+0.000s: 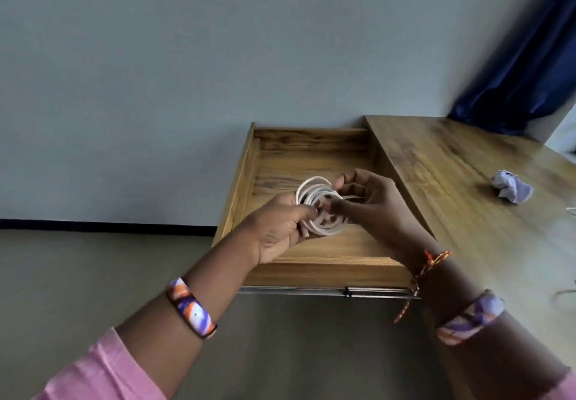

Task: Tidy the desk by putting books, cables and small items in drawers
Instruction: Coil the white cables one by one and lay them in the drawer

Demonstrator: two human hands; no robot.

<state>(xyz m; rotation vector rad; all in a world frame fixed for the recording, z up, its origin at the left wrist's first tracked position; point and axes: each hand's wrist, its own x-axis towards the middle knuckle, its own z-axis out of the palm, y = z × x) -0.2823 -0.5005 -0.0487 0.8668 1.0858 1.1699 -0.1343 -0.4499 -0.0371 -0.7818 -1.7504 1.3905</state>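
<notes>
A white cable [314, 195] wound into a coil is held over the open wooden drawer [280, 156]. My left hand [280, 228] grips the coil's lower left side with curled fingers. My right hand [367, 200] pinches the coil from the right, its fingers bent around the loops. The drawer is pulled out to the left of the wooden desk [452, 187], and the part of its inside that shows holds nothing else.
A crumpled white and purple paper ball [511, 187] lies on the desk to the right. Bits of thin cable [565, 293] show at the desk's right edge. A dark blue curtain [523, 81] hangs at the back right. Grey floor lies left of the drawer.
</notes>
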